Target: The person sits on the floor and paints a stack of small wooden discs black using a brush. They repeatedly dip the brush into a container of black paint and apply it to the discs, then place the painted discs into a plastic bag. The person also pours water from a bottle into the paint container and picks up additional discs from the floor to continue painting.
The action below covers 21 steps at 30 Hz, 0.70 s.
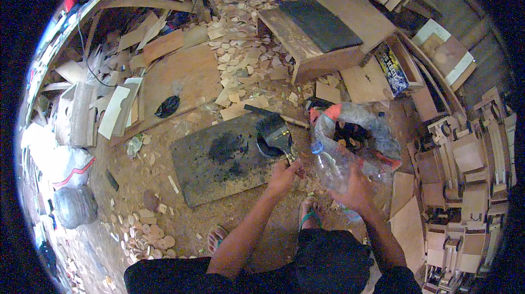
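Note:
My left hand (283,178) is closed round the handle of a wide flat tool (281,137) with a grey metal-looking end; whether it is a brush or a scraper I cannot tell. That end is at a round black bowl (267,143) with blackened insides, on a dark, stained board (213,168) on the ground. In my right hand (356,189) is a clear plastic bottle (332,168), tilted, its blue cap toward the upper left. Just beyond the bottle stands an open grey-and-red plastic sack (387,141) with dark things inside.
A wooden box-like bench (328,26) with a dark pad stands at the far right. Many thin wood pieces (240,56) litter the ground beyond the board. Stacked wooden parts (465,184) line the right side. Round wood discs (150,236) lie near my sandalled feet.

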{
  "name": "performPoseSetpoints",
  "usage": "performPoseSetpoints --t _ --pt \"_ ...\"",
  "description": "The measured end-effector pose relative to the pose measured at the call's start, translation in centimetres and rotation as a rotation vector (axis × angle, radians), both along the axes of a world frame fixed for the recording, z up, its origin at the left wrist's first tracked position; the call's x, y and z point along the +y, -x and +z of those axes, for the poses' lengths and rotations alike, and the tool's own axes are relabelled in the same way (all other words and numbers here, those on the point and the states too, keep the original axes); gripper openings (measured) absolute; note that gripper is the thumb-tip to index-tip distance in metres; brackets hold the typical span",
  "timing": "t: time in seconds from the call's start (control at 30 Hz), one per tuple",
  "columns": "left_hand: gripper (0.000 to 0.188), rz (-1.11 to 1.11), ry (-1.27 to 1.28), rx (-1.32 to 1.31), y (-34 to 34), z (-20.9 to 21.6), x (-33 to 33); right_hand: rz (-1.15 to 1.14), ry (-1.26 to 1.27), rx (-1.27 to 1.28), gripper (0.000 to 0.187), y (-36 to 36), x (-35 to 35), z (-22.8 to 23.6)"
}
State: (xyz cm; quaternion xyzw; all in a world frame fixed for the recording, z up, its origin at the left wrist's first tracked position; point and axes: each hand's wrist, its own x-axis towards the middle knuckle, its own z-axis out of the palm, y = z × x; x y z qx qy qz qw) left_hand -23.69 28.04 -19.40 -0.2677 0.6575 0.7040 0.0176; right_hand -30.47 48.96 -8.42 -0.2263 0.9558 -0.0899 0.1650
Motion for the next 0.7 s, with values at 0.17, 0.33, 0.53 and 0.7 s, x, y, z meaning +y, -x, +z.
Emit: performPoseSetpoints --t 0.17,0.33,0.53,0.7 --pt "0.033 -0.096 0.134 -0.089 -3.1 4.8 -4.1 0.178 0.047 0.015 0.094 1.1 -1.5 -0.2" --pt "0.032 -0.117 0.144 -0.095 -4.7 6.0 -8.7 0.221 -0.058 -0.203 0.099 2.2 -3.2 -0.8" --pt "0.032 -0.038 0.027 -0.021 -5.4 4.9 -10.8 0.323 -0.225 -0.086 0.088 2.8 -4.8 0.3" --pt "0.033 -0.034 -0.04 -0.028 -5.4 4.3 -11.1 0.3 -0.234 -0.006 0.093 2.6 -5.8 1.1"
